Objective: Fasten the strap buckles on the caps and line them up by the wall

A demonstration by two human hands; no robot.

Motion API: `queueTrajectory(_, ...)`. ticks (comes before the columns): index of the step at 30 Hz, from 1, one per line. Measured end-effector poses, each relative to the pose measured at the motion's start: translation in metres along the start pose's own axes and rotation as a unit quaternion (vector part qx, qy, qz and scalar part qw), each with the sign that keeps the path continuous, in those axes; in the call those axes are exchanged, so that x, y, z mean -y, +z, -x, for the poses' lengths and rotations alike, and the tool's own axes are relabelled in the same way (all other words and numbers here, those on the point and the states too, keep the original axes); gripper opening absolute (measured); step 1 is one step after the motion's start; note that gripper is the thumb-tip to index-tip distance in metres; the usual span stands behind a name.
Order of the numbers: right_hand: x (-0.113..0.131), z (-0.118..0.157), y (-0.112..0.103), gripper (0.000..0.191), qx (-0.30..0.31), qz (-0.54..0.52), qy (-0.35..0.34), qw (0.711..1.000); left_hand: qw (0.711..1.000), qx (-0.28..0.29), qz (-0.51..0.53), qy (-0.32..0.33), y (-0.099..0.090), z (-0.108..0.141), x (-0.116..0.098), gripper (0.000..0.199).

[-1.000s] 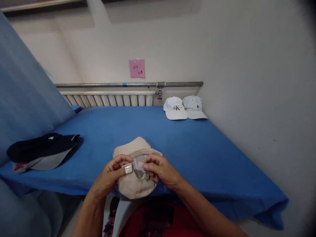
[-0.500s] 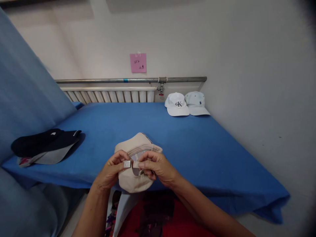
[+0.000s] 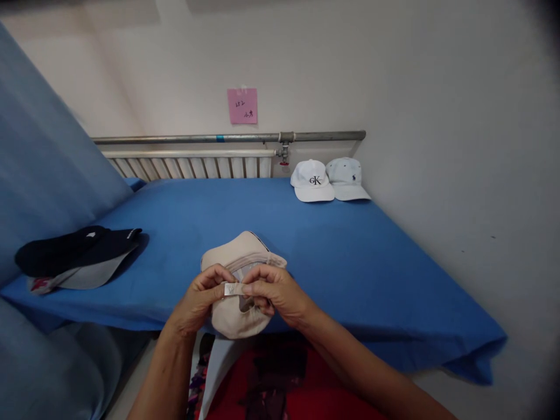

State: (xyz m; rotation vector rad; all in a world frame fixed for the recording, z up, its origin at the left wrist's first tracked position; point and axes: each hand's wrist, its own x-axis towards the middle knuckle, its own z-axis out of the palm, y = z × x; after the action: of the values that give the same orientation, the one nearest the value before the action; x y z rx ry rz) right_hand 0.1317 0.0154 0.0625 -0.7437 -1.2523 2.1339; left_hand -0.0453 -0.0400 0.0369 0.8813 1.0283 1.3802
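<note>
A beige baseball cap (image 3: 238, 321) is held at the near edge of the blue-covered table, its inside partly facing me and its brim pointing away. My left hand (image 3: 203, 294) pinches the silver metal buckle (image 3: 230, 289) of the cap's back strap between thumb and fingers. In my right hand (image 3: 277, 291) is the beige strap end (image 3: 238, 289), gripped close by. The strap end meets the buckle; whether it has passed through cannot be made out. Fingers hide part of the cap's opening.
At the back right, a white cap (image 3: 312, 182) with black letters stands beside a pale blue cap (image 3: 348, 179). Dark and grey caps (image 3: 79, 254) lie stacked at the left on the blue sheet (image 3: 341, 256). A radiator (image 3: 196, 166) and pipe run behind; a curtain (image 3: 39, 128) hangs left.
Strap end and buckle have come together, closing the gap between them. My hands are slightly nearer each other. The whole view has shifted a little.
</note>
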Motion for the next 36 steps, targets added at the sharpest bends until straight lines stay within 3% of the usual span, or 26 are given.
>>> queueTrajectory(7,-0.002,0.001,-0.003,0.017,-0.016,-0.02,0.002,1.0,1.0,-0.02,-0.002,0.021,0.005,0.002,-0.001,0.027)
queueTrajectory(20,-0.001,0.001,-0.005,0.019,0.002,-0.056,0.018,0.998,1.0,-0.001,-0.004,0.015,0.0,0.0,0.003,0.024)
queueTrajectory(36,-0.004,-0.001,-0.003,0.019,-0.004,-0.046,0.008,0.999,1.0,-0.012,-0.01,0.011,0.01,0.002,-0.001,0.026)
